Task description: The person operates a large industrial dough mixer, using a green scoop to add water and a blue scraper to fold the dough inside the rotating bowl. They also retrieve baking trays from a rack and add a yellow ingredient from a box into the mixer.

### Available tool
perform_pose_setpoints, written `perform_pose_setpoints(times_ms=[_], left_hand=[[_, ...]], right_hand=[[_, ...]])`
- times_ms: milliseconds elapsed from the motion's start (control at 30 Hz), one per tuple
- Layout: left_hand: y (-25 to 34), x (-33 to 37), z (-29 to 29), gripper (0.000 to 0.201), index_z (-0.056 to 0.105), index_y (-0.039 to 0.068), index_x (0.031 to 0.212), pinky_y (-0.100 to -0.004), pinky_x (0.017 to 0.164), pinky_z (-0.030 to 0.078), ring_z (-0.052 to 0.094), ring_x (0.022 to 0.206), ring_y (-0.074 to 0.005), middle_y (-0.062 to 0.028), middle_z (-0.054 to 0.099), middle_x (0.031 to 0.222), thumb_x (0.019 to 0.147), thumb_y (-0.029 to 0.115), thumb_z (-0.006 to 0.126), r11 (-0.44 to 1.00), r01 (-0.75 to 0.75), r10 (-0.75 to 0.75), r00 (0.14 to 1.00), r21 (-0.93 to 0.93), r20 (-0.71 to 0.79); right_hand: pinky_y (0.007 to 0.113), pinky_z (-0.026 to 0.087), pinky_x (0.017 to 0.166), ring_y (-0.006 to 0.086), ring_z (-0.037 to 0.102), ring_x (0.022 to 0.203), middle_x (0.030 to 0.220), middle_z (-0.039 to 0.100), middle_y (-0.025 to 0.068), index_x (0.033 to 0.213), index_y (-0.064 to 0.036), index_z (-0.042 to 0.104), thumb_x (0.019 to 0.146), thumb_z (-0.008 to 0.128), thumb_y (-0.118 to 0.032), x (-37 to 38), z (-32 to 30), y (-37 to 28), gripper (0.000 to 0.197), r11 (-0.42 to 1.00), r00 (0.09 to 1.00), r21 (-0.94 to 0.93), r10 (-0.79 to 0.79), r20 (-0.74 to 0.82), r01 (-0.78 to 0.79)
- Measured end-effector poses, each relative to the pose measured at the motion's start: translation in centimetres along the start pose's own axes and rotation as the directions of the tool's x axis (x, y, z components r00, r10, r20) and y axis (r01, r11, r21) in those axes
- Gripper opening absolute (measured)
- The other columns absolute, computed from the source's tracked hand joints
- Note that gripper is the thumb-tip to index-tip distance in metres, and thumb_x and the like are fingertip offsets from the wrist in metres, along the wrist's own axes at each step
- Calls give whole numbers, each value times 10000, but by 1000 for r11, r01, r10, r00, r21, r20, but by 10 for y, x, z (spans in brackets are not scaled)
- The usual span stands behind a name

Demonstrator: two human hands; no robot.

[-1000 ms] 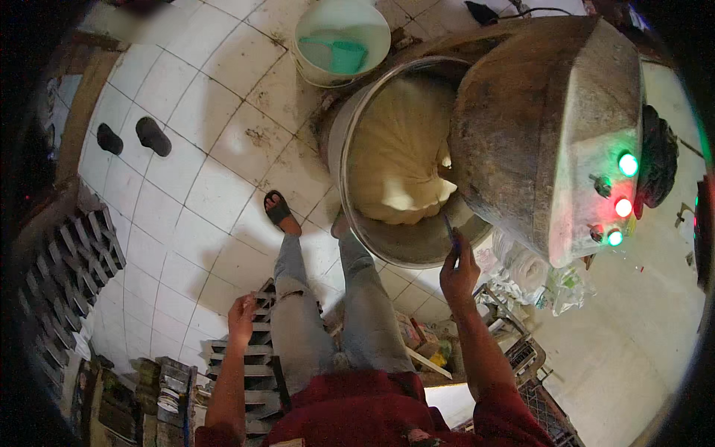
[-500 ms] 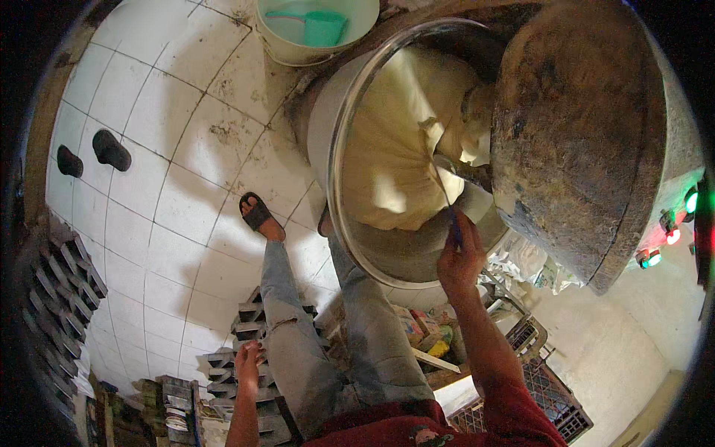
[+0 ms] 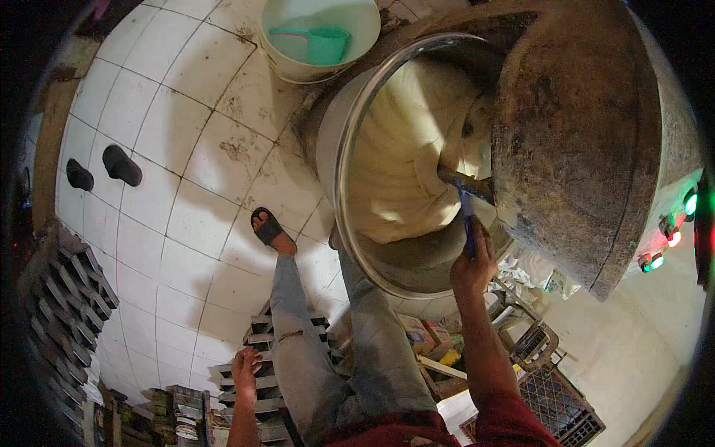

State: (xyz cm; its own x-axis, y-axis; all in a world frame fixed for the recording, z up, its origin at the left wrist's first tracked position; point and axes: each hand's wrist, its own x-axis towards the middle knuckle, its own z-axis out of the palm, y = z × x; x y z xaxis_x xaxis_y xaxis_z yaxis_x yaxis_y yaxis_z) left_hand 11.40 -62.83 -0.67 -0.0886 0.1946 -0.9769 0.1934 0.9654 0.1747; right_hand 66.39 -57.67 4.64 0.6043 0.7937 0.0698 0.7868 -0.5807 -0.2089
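Observation:
A big metal mixing bowl point(image 3: 350, 138) holds a large mass of pale dough point(image 3: 406, 156), with the dark metal arm point(image 3: 447, 173) of the mixer reaching into it. Over the bowl's near right side, my right hand point(image 3: 474, 267) grips a slim blue-handled tool point(image 3: 468, 223). The tool's upper end lies by the mixer arm; its exact kind is unclear. Low on the left, beside my leg, my left hand point(image 3: 246, 369) hangs with loosely bent fingers and nothing in it.
The mixer's worn, rounded head point(image 3: 577, 141) overhangs the bowl's right side. A white bucket point(image 3: 287, 71) with a green dipper point(image 3: 328, 46) stands beyond. Stacked dark metal pans point(image 3: 261, 339) are near my legs; a black crate point(image 3: 562, 406) sits lower right. Dark slippers point(image 3: 121, 165) lie left.
My right hand has moved slightly right, and the tool has shifted from the dough's near edge toward the mixer arm. The dough's surface has changed shape. The whole view has shifted a little.

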Motion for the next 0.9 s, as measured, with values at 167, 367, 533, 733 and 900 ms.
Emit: perform_pose_setpoints(times_ms=[167, 367, 533, 733, 900], left_hand=[[24, 18, 35, 294, 619, 68, 1161, -364, 878, 497, 654, 1005, -183, -56, 685, 1076, 1000, 314, 599, 1000, -11, 12, 999, -12, 39], [8, -10, 15, 320, 617, 58, 1167, -350, 873, 504, 660, 987, -180, -64, 683, 1072, 999, 331, 607, 999, 34, -34, 999, 21, -18], [6, 15, 16, 338, 617, 57, 1153, -344, 848, 507, 663, 966, -176, -53, 679, 1055, 987, 351, 624, 998, 21, -17, 997, 56, -69], [-13, 2, 13, 354, 617, 58, 1160, -320, 811, 499, 656, 940, -156, -27, 675, 1056, 979, 362, 634, 999, -34, 33, 999, 23, 33], [-5, 21, 30, 402, 615, 56, 1182, -323, 824, 498, 650, 917, -160, -43, 676, 1076, 974, 399, 641, 998, -20, 20, 1000, 62, 7]], right_hand=[[403, 526, 966, 369, 658, 1126, 1242, 654, 219, 1256, -53, 647, 818, 522, 94, 6, 69, 12, 478, 994, 987, -108, 7, 158, 10], [414, 527, 976, 356, 650, 1154, 1265, 645, 224, 1258, -29, 642, 843, 525, 86, -18, -1, 12, 446, 997, 994, 71, 29, 110, -37], [423, 521, 983, 380, 632, 1169, 1273, 649, 189, 1313, -89, 616, 796, 526, 112, 14, 73, 23, 562, 972, 971, -81, -211, 113, 220], [435, 523, 963, 378, 655, 1134, 1238, 669, 190, 1278, -57, 641, 776, 512, 100, -26, 3, 13, 541, 978, 974, 187, 54, 221, -97], [420, 531, 951, 368, 656, 1131, 1202, 680, 205, 1220, -69, 678, 750, 558, 97, 16, 58, 47, 512, 987, 938, -124, 142, 317, -107]])
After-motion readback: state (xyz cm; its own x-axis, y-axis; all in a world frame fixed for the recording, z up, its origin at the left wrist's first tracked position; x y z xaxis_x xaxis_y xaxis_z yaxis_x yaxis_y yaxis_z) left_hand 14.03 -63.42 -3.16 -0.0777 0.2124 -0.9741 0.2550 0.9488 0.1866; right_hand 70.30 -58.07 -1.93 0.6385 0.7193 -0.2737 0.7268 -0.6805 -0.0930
